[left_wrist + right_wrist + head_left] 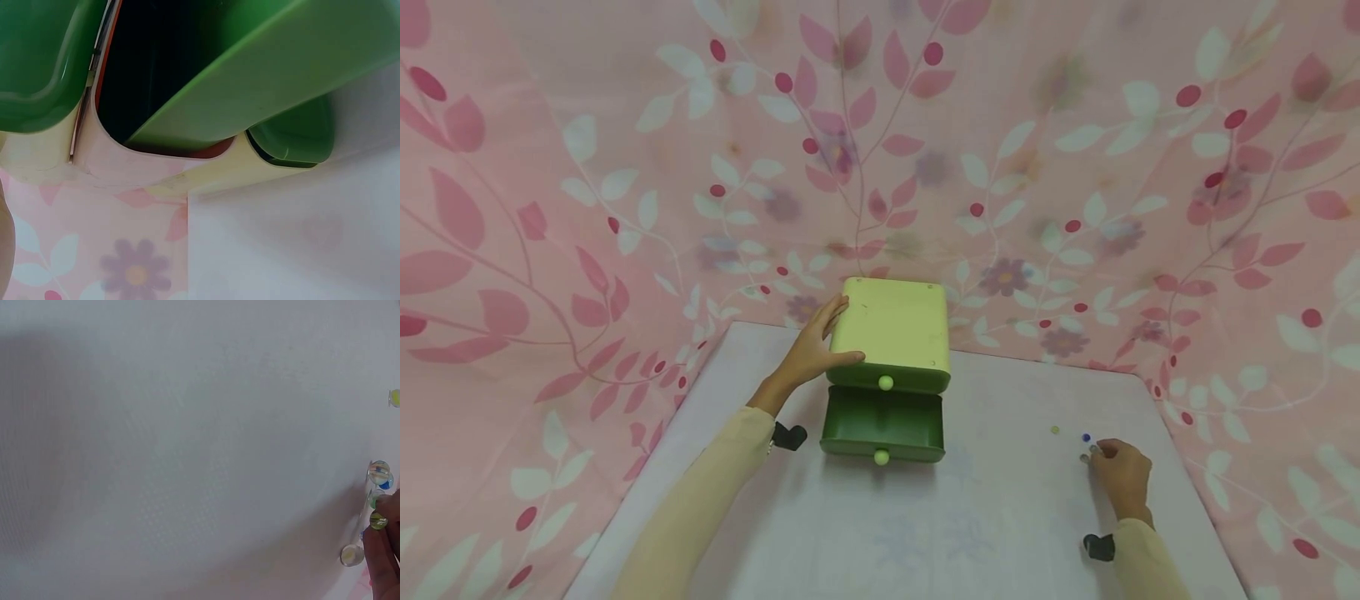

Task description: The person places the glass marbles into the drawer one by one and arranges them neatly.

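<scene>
A small pale-green drawer cabinet (pixel 891 325) stands at the back of the table, its green drawer (pixel 882 447) with a round knob pulled out below the top one. My left hand (pixel 811 348) rests against the cabinet's left side, thumb over the top near the front edge. In the left wrist view the pulled-out drawer (pixel 250 87) shows between two closed ones. Far to the right, my right hand (pixel 1122 473) pinches a yellow-green glass marble (pixel 378 520) at its fingertips. Around those fingertips lie a striped marble (pixel 379 470), a blue marble (pixel 1086 437) and a clear yellowish marble (pixel 352 555).
Another yellow marble (pixel 1055 430) lies a little left of the others. White cloth covers the table (pixel 1000 517), and pink floral curtain (pixel 1075 167) surrounds its back and sides. Black straps show at both wrists.
</scene>
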Available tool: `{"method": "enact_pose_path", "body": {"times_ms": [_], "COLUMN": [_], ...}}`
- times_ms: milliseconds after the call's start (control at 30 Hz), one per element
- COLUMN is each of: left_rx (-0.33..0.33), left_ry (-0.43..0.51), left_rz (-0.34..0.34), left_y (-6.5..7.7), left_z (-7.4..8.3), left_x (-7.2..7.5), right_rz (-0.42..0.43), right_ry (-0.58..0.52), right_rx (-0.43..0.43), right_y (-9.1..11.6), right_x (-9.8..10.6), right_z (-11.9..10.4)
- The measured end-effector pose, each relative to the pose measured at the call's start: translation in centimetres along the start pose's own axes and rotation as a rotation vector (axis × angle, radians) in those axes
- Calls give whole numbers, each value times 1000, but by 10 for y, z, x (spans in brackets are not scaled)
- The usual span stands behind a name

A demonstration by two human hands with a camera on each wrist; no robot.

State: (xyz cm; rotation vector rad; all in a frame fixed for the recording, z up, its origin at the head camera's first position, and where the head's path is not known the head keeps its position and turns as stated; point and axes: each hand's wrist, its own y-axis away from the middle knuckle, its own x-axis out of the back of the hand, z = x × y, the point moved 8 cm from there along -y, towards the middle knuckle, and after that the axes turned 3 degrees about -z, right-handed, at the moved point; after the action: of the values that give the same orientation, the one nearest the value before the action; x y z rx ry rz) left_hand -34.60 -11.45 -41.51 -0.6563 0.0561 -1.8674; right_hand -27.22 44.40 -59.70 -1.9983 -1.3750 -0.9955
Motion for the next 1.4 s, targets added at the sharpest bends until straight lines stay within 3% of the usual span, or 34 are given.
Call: {"method": "enact_pose_path", "body": {"times_ms": [233, 533, 1000, 1267, 1400], "left_rx": [-10, -11, 24, 34, 29], "left_ry": [-2, 0, 14, 6, -1], "left_rz": [1, -5, 6, 3, 1], "left_y": [1, 1, 2, 2, 2], "left_z": [3, 2, 1, 2, 2], "left_x": [1, 0, 0, 0, 0], "right_rz": [24, 121, 106, 54, 16], "right_ry": [9, -6, -167, -265, -280], "right_rx": [57, 186, 465, 661, 715], "right_y": [0, 2, 14, 24, 31], "right_x": [7, 15, -2, -12, -17], "right_z": [-18, -61, -144, -194, -214]}}
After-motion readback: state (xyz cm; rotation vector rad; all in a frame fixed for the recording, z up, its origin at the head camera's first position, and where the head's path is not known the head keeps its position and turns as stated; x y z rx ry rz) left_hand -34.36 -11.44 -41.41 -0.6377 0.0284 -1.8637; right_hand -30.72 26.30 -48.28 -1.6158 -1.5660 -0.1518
